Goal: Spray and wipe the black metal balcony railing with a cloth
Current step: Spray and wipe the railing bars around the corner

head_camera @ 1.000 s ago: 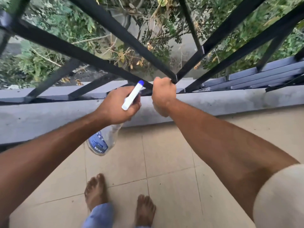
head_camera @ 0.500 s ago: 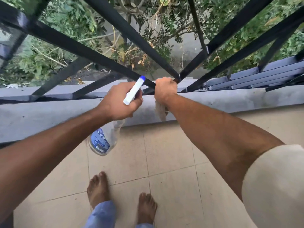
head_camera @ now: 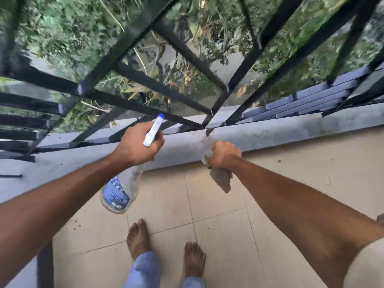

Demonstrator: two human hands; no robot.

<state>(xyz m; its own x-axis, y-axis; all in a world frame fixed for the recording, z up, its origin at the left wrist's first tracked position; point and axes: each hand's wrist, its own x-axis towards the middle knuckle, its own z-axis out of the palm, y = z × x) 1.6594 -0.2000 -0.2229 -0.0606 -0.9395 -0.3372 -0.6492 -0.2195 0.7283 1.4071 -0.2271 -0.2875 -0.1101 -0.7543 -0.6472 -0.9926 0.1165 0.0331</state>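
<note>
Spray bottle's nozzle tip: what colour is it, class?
Blue nozzle tip, on a white spray head; clearest in the head view.

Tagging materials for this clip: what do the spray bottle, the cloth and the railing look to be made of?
The spray bottle looks like clear plastic: the floor shows through its body; white head, blue tip. The cloth is thin soft fabric, brownish, hanging limp below the right hand. The railing looks like black painted metal: straight bars with glossy highlights at the joints.
</note>
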